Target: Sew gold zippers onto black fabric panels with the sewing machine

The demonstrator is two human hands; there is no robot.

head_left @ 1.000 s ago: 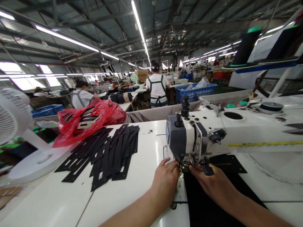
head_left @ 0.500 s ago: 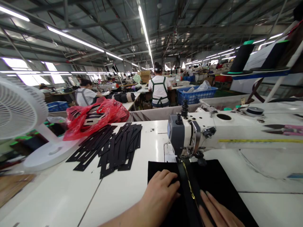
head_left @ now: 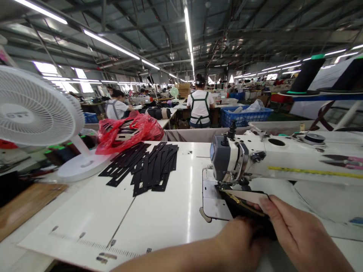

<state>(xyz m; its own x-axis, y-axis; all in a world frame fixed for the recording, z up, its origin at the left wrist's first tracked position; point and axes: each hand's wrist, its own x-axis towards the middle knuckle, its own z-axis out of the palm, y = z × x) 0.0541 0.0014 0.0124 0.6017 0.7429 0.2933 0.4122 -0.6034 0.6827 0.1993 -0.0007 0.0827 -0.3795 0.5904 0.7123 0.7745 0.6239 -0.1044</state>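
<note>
A black fabric panel with a gold zipper [head_left: 235,200] is lifted and folded at the needle of a white sewing machine [head_left: 286,155], and a pale underside shows along its top edge. My right hand [head_left: 297,230] pinches that edge at the right, thumb on top. Lower and to the left, my left hand [head_left: 241,238] is curled at the panel's near part; its fingers are partly hidden and blurred. The panel's far corner lies by the presser foot, over the metal needle plate [head_left: 212,194].
Left on the white table lie several black slotted strips [head_left: 153,166], with a red plastic bag [head_left: 130,132] behind. A white fan [head_left: 36,109] stands at far left. Pink-handled snips [head_left: 343,160] rest on the machine. Beyond, a co-worker [head_left: 200,104] sits near a blue basket [head_left: 245,115].
The panel lay flat under both spread hands; now it is raised and folded, and its near part has left the table. My right hand has closed on its edge. The view has shifted left.
</note>
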